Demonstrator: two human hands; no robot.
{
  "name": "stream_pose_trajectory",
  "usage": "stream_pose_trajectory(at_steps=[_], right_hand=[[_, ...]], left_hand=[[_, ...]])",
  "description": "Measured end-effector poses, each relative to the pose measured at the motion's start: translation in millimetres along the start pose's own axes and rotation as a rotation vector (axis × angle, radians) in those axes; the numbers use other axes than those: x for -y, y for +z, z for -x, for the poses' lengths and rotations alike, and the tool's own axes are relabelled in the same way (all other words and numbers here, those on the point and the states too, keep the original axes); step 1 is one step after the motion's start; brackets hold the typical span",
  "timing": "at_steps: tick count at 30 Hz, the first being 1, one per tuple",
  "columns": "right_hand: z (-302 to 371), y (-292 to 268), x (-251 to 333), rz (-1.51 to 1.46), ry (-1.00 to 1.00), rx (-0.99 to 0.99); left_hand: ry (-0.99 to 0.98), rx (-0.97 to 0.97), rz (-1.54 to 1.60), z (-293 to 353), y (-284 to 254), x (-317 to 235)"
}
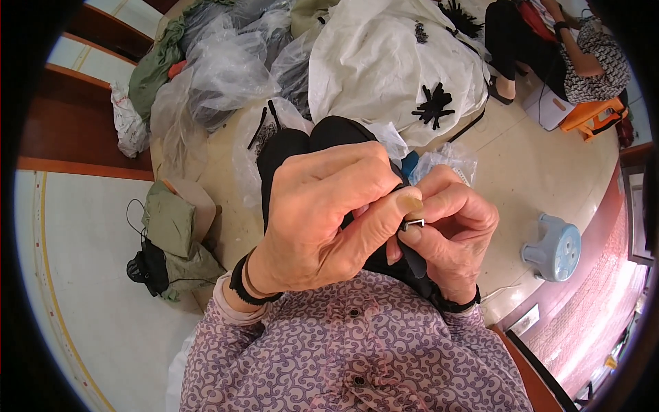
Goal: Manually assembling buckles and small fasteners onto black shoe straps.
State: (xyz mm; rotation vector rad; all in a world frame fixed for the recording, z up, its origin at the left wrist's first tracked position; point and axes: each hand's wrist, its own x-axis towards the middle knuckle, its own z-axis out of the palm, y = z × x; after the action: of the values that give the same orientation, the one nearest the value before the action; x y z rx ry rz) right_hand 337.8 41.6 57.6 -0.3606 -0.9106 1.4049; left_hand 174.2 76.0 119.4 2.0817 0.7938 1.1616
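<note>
Both hands meet above my lap, fingers pinched together. A small silvery metal piece (414, 224), bent like a clip or buckle, sits between the fingertips with a dark strap (412, 261) hanging below it. My left hand (312, 220) is closed, its thumb pressing against the strap and metal from the left. From the right, my right hand (456, 223) pinches the same strap just beside the metal piece. Fingers cover much of the strap, so how it runs through the metal cannot be made out. My black-clad knees (288, 147) are behind the hands.
A large white sheet (357, 62) lies ahead on the floor, bearing a bundle of short black straps (434, 106). Clear plastic bags (230, 75) are heaped to its left. At right stands a light blue stool (559, 247). Another person (594, 65) sits far right. Green fabric (171, 223) lies left.
</note>
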Motion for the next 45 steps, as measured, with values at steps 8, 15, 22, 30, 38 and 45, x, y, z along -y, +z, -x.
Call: stream_pose_trajectory(at_steps=[8, 15, 22, 30, 38, 45], right_hand=[[2, 4, 0, -0.004, 0.08, -0.07], [4, 1, -3, 0.001, 0.063, -0.054], [8, 3, 1, 0.128, 0.046, -0.046], [12, 2, -1, 0.199, 0.028, -0.019], [14, 1, -3, 0.186, 0.138, -0.024], [15, 1, 0, 0.237, 0.059, 0.007]], left_hand=[[0.07, -0.074, -0.05, 6, 4, 7], [0.076, -0.069, -0.041, 15, 4, 11], [0.103, -0.047, -0.07, 18, 3, 8], [0.133, -0.022, -0.11, 26, 5, 10], [0.067, 0.014, -0.078, 31, 2, 11], [0.138, -0.003, -0.049, 40, 3, 10]])
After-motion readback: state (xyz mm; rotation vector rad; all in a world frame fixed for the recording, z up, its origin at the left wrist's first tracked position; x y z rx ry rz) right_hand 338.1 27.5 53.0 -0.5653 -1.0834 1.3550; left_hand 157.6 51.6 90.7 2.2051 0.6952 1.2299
